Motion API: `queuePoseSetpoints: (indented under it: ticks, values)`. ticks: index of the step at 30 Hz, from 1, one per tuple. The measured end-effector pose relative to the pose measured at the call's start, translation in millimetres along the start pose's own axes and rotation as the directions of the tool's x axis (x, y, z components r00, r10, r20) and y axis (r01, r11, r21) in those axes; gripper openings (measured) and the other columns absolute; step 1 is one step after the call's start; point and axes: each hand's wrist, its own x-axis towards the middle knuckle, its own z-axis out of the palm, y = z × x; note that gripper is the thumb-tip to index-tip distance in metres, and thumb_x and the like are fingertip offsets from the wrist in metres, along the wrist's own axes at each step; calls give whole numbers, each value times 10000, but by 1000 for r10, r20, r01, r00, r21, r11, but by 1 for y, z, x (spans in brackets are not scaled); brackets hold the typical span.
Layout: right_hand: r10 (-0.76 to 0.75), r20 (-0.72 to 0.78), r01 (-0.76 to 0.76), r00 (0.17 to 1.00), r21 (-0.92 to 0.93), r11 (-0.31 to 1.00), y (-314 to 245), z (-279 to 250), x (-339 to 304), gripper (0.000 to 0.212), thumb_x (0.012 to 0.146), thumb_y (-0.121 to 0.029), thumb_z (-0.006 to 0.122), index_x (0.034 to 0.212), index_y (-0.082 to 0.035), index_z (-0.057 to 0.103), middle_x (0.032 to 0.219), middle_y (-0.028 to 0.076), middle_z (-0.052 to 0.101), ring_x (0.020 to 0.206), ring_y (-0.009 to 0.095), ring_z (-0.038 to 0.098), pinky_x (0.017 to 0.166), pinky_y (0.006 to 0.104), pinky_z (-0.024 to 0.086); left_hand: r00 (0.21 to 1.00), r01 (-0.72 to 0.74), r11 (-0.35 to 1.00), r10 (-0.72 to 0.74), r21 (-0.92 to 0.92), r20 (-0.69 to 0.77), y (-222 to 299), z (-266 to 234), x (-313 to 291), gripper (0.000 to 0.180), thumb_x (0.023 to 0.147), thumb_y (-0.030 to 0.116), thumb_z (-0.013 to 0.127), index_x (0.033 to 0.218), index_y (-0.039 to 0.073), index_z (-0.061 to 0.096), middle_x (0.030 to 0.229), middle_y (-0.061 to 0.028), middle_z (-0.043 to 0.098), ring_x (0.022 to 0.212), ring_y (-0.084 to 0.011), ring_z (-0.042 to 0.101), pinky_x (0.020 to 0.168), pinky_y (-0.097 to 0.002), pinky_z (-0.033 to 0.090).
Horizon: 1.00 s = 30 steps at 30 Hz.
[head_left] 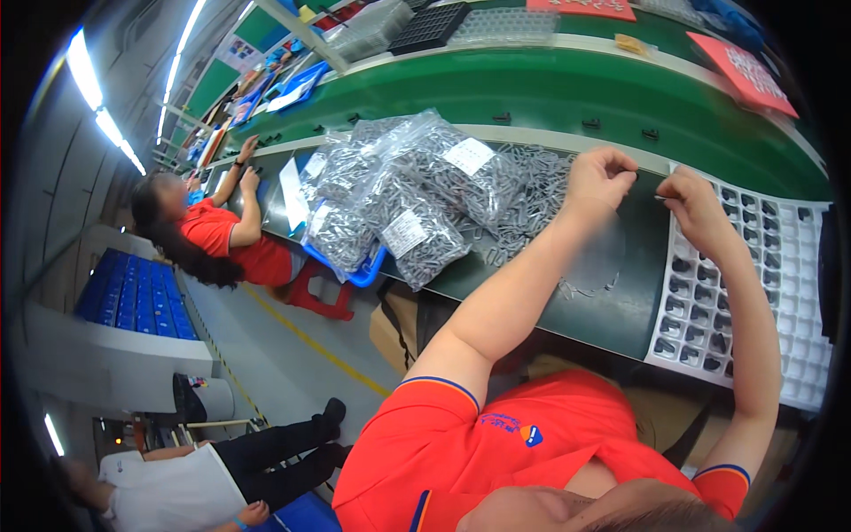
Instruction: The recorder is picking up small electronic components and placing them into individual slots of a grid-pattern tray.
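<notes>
My left hand [596, 184] is raised over the bench beside a loose pile of small grey metal pieces [532, 191]. Its thumb and fingers are pinched together; a dark bit shows at the fingertips, too small to name. Facing it, my right hand [695, 211] pinches a small grey metal piece [660, 199] close to the left edge of a white compartment tray [811, 306]. Small black parts [678, 285] sit in many of the tray's pockets, while pockets on its right side hold none. My right forearm crosses over the tray and hides part of it.
Clear bags of grey metal pieces [403, 191] are heaped left of the pile, partly over a blue bin [366, 273]. Behind runs a green conveyor belt [550, 93] with scattered black parts [591, 123]. A co-worker in red [222, 235] sits at the far left.
</notes>
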Motion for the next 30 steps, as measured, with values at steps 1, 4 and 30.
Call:
queuePoseSetpoints:
  ticks: [1,4,30]
  values:
    - [-10,-1,10,1000,12,1000,-3,1,1,116,785,93,631,848,16,572,848,142,545,843,323,582,753,375,472,1000,0,1000,0,13,-9,-1,-1,-1,76,845,-23,703,919,-11,691,809,-51,693,693,-89,639,608,-232,532]
    - [6,-125,2,992,64,998,-8,-5,2,89,796,45,657,816,1,581,779,91,576,726,237,581,671,351,465,1000,8,996,-10,85,16,-1,2,-1,83,838,-28,699,920,-17,690,817,-55,695,691,-90,641,609,-238,538]
    - [404,-149,-283,902,502,817,-6,25,12,93,842,-60,736,861,14,684,780,41,685,716,91,609,660,259,498,980,179,962,-157,-204,120,7,3,-5,344,816,-86,738,1150,-70,655,996,-94,704,873,-132,687,826,-249,571]
